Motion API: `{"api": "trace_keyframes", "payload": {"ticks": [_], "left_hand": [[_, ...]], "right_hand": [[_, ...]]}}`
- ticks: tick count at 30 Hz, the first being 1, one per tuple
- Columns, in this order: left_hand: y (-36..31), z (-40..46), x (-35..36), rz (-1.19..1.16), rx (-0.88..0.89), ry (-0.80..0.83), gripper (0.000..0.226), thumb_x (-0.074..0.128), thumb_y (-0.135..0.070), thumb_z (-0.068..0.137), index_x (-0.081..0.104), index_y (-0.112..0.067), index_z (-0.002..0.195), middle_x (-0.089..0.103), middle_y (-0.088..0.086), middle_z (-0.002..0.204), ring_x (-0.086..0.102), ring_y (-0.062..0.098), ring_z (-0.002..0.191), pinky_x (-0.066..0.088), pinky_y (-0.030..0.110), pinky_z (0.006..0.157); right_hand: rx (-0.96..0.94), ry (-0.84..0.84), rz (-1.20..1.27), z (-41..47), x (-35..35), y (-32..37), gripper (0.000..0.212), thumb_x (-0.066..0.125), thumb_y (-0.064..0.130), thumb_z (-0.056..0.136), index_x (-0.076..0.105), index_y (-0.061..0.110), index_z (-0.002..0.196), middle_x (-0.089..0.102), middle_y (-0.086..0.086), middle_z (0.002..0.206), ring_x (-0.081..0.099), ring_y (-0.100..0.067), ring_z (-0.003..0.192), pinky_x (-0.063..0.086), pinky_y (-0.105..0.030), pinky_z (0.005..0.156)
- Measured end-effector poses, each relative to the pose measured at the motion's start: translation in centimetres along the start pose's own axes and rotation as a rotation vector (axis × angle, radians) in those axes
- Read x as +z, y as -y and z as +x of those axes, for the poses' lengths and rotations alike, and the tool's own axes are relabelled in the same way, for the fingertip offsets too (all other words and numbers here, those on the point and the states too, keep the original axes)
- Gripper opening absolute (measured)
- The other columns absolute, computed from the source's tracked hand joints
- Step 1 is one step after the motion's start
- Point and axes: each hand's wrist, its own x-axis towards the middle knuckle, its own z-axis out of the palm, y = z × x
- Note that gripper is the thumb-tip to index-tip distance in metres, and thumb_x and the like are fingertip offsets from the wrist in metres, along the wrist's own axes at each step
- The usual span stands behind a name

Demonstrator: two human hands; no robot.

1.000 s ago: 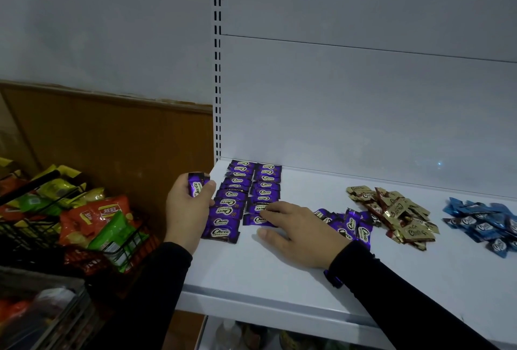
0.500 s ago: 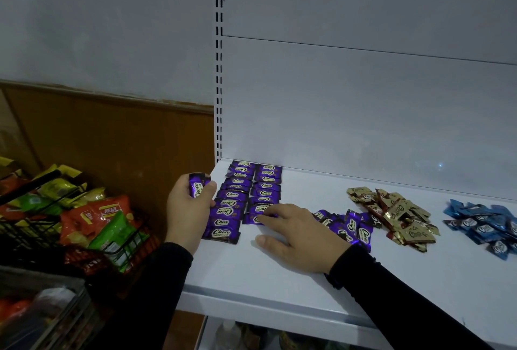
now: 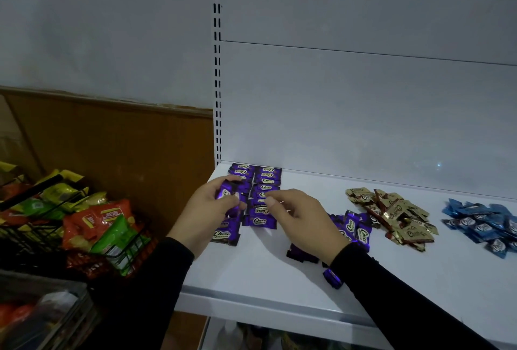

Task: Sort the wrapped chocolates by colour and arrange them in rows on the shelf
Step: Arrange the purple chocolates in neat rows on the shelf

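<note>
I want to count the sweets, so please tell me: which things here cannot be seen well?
Head view only:
- purple rows: the middle is hidden by the left hand and the right hand.
- loose purple chocolates: some lie under the right forearm.
- blue pile: cut off by the right edge.
- gold pile: the wrappers overlap, so no exact count.

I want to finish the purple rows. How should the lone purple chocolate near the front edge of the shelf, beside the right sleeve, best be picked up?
The lone purple chocolate lies flat on the shelf, apart from the others. Probably come from above and pinch its two long sides with thumb and forefinger. The right hand is nearest, and its fingers look free.
</note>
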Motion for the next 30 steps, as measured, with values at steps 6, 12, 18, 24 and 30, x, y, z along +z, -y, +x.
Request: {"api": "trace_keyframes", "payload": {"ticks": [6,12,18,24,30], "left_hand": [[0.5,-0.9,1.2,0.051,0.025,0.181,0.026,0.062,-0.008,0.096,0.068,-0.013,0.120,0.074,0.013,0.111,0.070,0.032,0.106,0.053,0.053,0.095],[0.5,-1.7,1.6,0.064,0.079,0.156,0.018,0.057,-0.007,0.099,0.070,-0.014,0.110,0.076,0.011,0.100,0.074,0.025,0.095,0.058,0.037,0.080],[0.1,-1.1,-0.4,-0.033,0.133,-0.259,0.014,0.055,-0.011,0.101,0.063,-0.018,0.109,0.074,0.005,0.095,0.071,0.015,0.075,0.055,0.025,0.061],[1.1,-1.0,-1.7,-0.063,0.144,-0.457,0.019,0.052,-0.016,0.103,0.058,-0.015,0.122,0.069,0.002,0.102,0.067,0.012,0.076,0.051,0.017,0.049],[1.4,-0.9,-1.7,-0.061,0.150,-0.453,0.018,0.052,-0.020,0.103,0.056,-0.019,0.121,0.068,-0.001,0.102,0.067,0.010,0.076,0.052,0.021,0.052]], "right_hand": [[0.081,0.005,0.232,0.0,0.9,1.0,0.030,0.057,0.043,0.096,0.072,0.019,0.086,0.068,-0.003,0.077,0.054,-0.012,0.061,0.047,-0.028,0.063],[0.155,-0.111,0.420,-0.2,0.8,1.1,0.019,0.068,0.029,0.090,0.074,0.017,0.077,0.068,-0.009,0.075,0.063,-0.027,0.072,0.053,-0.040,0.069],[-0.023,-0.113,-0.066,-0.5,-0.3,0.6,0.025,0.055,0.027,0.098,0.068,0.007,0.092,0.064,-0.002,0.084,0.060,-0.020,0.086,0.049,-0.034,0.075],[-0.327,0.093,-0.525,-1.4,1.9,-0.3,0.027,0.048,0.028,0.100,0.069,0.019,0.113,0.060,-0.003,0.106,0.058,-0.023,0.099,0.051,-0.040,0.074],[-0.404,0.152,-0.453,-1.2,2.1,-0.5,0.021,0.054,0.022,0.094,0.072,0.012,0.094,0.068,-0.003,0.090,0.060,-0.020,0.088,0.051,-0.037,0.073]]}}
